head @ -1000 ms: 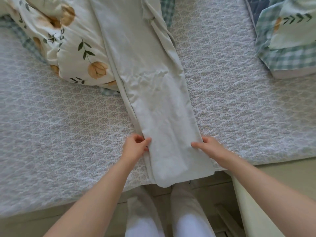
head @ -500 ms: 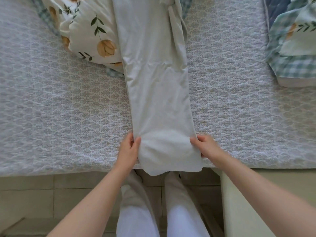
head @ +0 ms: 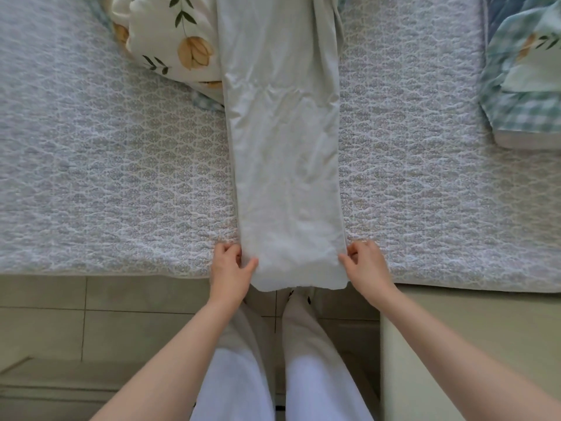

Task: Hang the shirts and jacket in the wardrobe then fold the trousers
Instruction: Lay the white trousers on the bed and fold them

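The near edge of the bed (head: 106, 177) runs straight across in front of the person, with tiled floor (head: 60, 323) below it on the left and a pale piece of furniture (head: 455, 314) butting up to it on the right. Broad bare stretches of patterned quilt lie open on both sides of the trousers (head: 285, 147). A floral duvet (head: 170, 34) bunches at the far left and a folded checked bundle (head: 522, 101) sits well apart at the far right. The trousers lie lengthwise down the middle of the bed, running away from the person and out of the top of the view. Their hem end hangs just over the near edge, above the person's white-clad legs (head: 236, 375). The left hand (head: 229, 268) pinches the left edge of the fabric near the hem, thumb on top and fingers curled beside it. The right hand (head: 365, 265) pinches the right edge at the same level. The cloth is pale off-white, laid as one narrow flat strip with straight side edges, light creases across its middle, and its far left edge overlapping the duvet.
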`<state>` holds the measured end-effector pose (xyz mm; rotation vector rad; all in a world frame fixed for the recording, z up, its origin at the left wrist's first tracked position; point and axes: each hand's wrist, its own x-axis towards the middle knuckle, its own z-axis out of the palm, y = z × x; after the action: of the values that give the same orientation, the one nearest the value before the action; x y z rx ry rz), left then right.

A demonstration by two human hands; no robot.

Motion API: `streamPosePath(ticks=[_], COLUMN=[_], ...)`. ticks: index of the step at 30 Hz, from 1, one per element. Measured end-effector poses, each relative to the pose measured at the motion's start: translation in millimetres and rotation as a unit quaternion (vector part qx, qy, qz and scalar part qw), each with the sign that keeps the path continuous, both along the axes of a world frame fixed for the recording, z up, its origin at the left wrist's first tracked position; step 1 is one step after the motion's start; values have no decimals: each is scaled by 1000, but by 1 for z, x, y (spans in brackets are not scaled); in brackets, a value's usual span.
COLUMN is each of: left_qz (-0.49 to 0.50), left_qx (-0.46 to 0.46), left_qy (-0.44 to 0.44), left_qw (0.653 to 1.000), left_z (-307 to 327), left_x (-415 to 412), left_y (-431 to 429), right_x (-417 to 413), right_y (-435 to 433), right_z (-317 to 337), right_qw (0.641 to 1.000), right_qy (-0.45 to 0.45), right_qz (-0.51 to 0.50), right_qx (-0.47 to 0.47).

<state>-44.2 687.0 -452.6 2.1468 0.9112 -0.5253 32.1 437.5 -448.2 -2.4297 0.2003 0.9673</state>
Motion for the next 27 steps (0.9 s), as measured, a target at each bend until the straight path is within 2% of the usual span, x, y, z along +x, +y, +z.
streamPosePath(ticks=[3, 5, 8, 11, 13, 17, 20, 24, 27], left_qz=[64, 109, 131, 100, 51, 62, 86, 120, 120], left_qx=[-22, -61, -104, -204, -250, -317, -337, -322, -347], left_qy=[2, 18, 30, 52, 76, 91, 102, 110, 143], left_qw=[998, 992, 985, 972, 964, 942, 932, 933, 919], left_z=[0, 0, -2, -3, -4, -2, 2, 12, 22], left_x=[-3, -3, -5, -14, -23, -36, -44, -48, -49], left_y=[-4, -3, 3, 4, 1, -2, -4, -5, -3], right_x=[1, 2, 2, 2, 1, -1, -4, -6, -6], right_y=[-2, -4, -7, -9, -11, -19, -28, -37, -41], right_z=[-1, 0, 3, 6, 7, 12, 15, 20, 23], right_qw=[999, 993, 981, 977, 962, 937, 929, 927, 918], right_qy=[9, 34, 71, 128, 179, 239, 273, 300, 329], right_qz=[-33, -94, -152, -123, -104, -107, -92, -60, -39], right_qx=[21, 56, 98, 119, 179, 233, 232, 218, 217])
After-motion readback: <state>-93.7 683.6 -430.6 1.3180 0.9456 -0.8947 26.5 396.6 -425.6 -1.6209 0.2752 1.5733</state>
